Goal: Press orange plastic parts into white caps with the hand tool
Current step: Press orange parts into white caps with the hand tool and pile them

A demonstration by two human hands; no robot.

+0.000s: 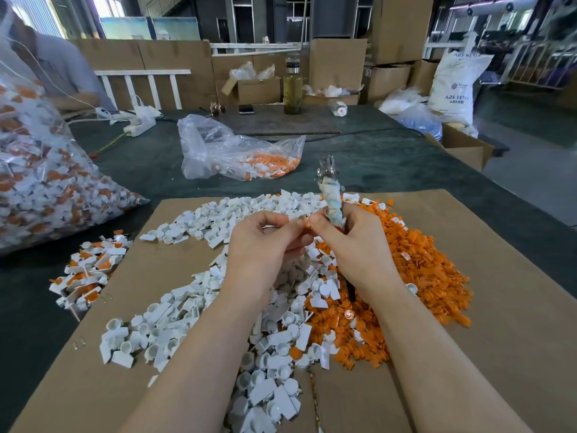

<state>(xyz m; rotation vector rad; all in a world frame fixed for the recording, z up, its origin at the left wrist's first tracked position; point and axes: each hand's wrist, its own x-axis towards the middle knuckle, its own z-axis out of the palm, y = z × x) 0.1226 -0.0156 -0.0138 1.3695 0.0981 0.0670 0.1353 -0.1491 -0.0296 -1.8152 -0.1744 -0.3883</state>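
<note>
Both hands meet above the piles at the middle of the cardboard sheet. My right hand grips the hand tool, whose cloth-wrapped handle and metal head stick up past the fingers. Between the fingertips of my left hand and my right hand sits a small orange part, pinched from both sides. White caps lie heaped under and left of the hands. A heap of loose orange parts lies to the right.
A small heap of joined white-and-orange pieces lies at the sheet's left edge. A big clear bag of such pieces stands at left, a smaller bag behind. Another person sits far left. A bottle and boxes stand at the back.
</note>
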